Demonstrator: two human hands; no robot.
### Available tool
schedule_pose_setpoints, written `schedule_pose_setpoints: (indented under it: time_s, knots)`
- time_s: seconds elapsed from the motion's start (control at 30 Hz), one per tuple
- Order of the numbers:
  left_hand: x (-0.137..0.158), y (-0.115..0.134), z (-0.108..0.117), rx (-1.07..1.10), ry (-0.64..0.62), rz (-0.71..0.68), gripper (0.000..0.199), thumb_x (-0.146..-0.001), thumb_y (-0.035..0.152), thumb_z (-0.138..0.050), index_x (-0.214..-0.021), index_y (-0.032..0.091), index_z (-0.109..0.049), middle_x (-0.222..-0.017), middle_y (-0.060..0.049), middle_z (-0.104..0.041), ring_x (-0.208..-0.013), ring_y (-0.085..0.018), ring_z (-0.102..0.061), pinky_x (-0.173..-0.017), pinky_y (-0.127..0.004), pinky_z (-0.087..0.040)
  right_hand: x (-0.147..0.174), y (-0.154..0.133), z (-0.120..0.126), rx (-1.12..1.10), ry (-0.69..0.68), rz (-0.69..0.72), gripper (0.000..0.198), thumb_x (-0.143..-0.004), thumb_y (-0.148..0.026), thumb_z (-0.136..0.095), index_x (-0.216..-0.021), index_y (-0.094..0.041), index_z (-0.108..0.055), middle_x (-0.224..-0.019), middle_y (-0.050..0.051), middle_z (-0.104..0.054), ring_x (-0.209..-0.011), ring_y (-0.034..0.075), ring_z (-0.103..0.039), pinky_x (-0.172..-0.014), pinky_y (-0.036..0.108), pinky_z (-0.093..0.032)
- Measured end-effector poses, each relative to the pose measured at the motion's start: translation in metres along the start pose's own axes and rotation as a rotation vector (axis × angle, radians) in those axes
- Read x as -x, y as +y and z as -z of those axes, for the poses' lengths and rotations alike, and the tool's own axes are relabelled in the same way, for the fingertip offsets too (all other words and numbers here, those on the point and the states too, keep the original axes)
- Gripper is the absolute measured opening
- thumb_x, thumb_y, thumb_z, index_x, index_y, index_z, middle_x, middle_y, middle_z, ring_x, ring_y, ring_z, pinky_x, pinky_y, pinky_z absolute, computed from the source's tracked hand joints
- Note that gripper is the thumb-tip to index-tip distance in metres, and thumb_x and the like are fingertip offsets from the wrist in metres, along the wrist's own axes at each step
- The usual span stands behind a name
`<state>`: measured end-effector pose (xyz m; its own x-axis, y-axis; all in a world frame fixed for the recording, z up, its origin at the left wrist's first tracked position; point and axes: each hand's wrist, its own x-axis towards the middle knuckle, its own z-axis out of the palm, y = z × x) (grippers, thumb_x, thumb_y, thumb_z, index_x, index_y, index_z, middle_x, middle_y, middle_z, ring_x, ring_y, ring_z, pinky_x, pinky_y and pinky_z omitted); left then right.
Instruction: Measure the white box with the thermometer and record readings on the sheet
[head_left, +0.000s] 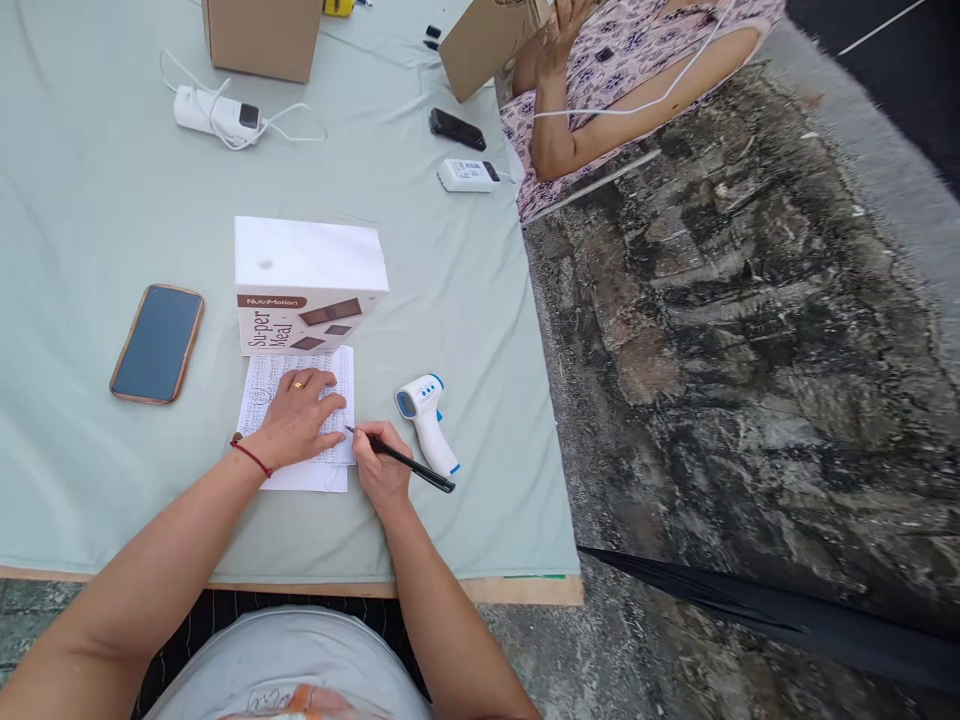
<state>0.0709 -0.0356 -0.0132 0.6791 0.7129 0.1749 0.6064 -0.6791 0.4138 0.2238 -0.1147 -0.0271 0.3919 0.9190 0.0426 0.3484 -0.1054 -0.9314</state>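
Observation:
My left hand (300,418) lies spread over a printed sheet of paper (259,400), its fingers apart and pressing on the page. A black pen (415,467) is held in my right hand (382,468), with its tip at the right edge of the paper. More white sheets (311,478) show beneath the printed one. Behind the papers a white and brown box (311,285) marked "NutriMotion" stands upright, its base touching or just overlapping the far edge of the sheets. An infrared thermometer (427,420) rests just right of my right hand.
A phone (157,343) lies to the left on the cloth-covered table (97,480). Farther back are a white device with a cable (217,115), a cardboard box (261,38), a black device (457,129) and a white device (468,175). Another person's arm (630,145) is at the right edge.

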Motion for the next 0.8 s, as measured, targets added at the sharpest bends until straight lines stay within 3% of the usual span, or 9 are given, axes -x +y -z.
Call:
schedule_pose_setpoints:
  time_s: [0.57,0.8]
  knots:
    - [-0.0002,0.0005,0.0012,0.016,-0.011,0.007,0.028,-0.079,0.030,-0.074,-0.104,0.020,-0.068,-0.126,-0.012,-0.058,-0.118,-0.031,-0.051,-0.101,-0.050,-0.037,-0.0005,-0.0007,-0.0001,0.043,0.016,0.021,0.015,-0.075,-0.034,-0.053,-0.065,-0.023,-0.055,-0.058,-0.004,-0.056,-0.056,0.013,-0.047,-0.056,0.028,-0.042]
    - [-0.0004,0.0006,0.0013,0.030,-0.008,0.010,0.029,-0.079,0.033,-0.076,-0.103,0.020,-0.067,-0.126,-0.012,-0.058,-0.117,-0.032,-0.051,-0.101,-0.051,-0.038,0.0020,0.0033,0.0003,0.009,0.044,-0.038,0.015,-0.076,-0.034,-0.054,-0.067,-0.022,-0.056,-0.059,-0.004,-0.058,-0.057,0.014,-0.048,-0.057,0.028,-0.043]
